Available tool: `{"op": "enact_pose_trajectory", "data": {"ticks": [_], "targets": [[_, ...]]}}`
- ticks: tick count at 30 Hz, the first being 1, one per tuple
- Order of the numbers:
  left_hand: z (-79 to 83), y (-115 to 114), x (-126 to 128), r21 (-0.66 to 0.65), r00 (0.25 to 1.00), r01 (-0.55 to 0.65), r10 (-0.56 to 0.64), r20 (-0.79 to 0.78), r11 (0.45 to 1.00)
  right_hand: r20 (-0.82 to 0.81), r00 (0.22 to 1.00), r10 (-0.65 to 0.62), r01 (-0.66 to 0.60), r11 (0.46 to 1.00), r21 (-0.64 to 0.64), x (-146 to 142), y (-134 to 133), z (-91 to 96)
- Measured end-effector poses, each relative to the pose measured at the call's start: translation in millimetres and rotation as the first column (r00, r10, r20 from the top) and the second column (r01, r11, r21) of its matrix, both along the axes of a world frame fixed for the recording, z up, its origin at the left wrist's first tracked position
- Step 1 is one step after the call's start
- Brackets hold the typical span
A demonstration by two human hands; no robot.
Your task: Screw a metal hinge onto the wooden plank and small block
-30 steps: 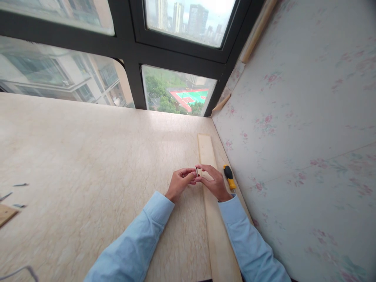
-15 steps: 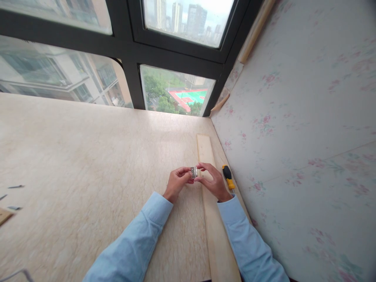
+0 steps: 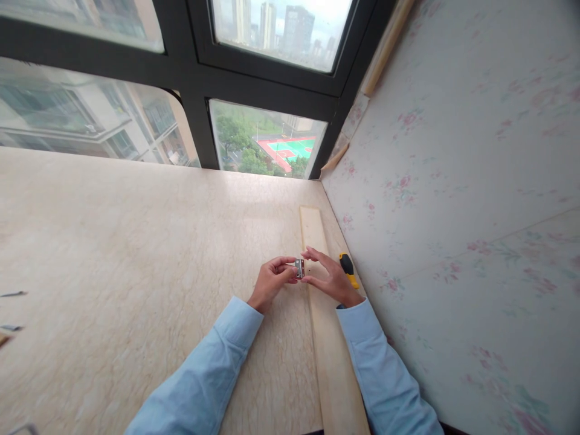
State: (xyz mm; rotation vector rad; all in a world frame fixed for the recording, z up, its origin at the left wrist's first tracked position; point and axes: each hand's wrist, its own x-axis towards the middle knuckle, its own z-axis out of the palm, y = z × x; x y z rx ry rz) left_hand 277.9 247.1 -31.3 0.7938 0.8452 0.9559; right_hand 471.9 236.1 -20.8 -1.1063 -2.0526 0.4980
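Note:
A small silver metal hinge (image 3: 299,268) with screw holes is pinched between the thumb and fingers of my left hand (image 3: 273,279). My right hand (image 3: 331,279) curves around the hinge's right side, thumb and fingers spread apart; whether a fingertip touches the hinge is hard to tell. Under both hands' work lies a long pale wooden board (image 3: 312,223), with a small dark hole showing near my right fingers. Just right of that hand, a screwdriver with a black and yellow handle (image 3: 347,267) rests by the wall, its shaft hidden.
The board lies on a beige marble-patterned sill (image 3: 158,254). A floral-papered wall (image 3: 453,181) rises close on the right, and a dark-framed window (image 3: 263,78) stands behind. Small metal pieces (image 3: 12,293) lie at the far left, near a wooden edge.
The view has shifted slightly, moving most things a little left in the picture. The hinge has turned a bit in my left hand, and its right leaf looks darker now.

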Motion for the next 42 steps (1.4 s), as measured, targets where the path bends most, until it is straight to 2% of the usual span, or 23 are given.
{"op": "enact_pose_trajectory", "data": {"ticks": [7,10,15,19,27,38,42], "targets": [[-2.8,2,5,0.017,1.000,-0.001,0.001,-0.022,1.000,0.038,0.999,-0.030,0.029,0.999,0.028,3,0,-0.3],[-2.6,5,8,0.014,0.999,-0.010,0.010,-0.039,1.000,0.087,0.995,-0.053,0.047,0.996,0.079,4,2,-3.6],[-0.3,11,17,-0.044,0.989,-0.068,0.061,-0.134,0.997,0.211,0.965,-0.155,0.122,0.980,0.158,6,5,-12.3],[0.6,13,24,-0.061,0.976,-0.075,0.061,-0.210,0.995,0.245,0.958,-0.152,0.115,0.980,0.160,10,8,-17.0],[0.9,14,26,-0.073,0.958,-0.005,-0.016,-0.286,0.997,0.266,0.961,-0.069,0.043,0.994,0.102,18,10,-15.3],[-2.2,13,30,0.001,0.920,0.023,-0.021,-0.391,1.000,0.238,0.967,-0.089,0.098,0.995,-0.029,19,7,-13.6],[-3.3,13,30,0.008,0.914,0.020,-0.015,-0.406,1.000,0.252,0.962,-0.101,0.110,0.994,-0.023,17,8,-12.6]]}}
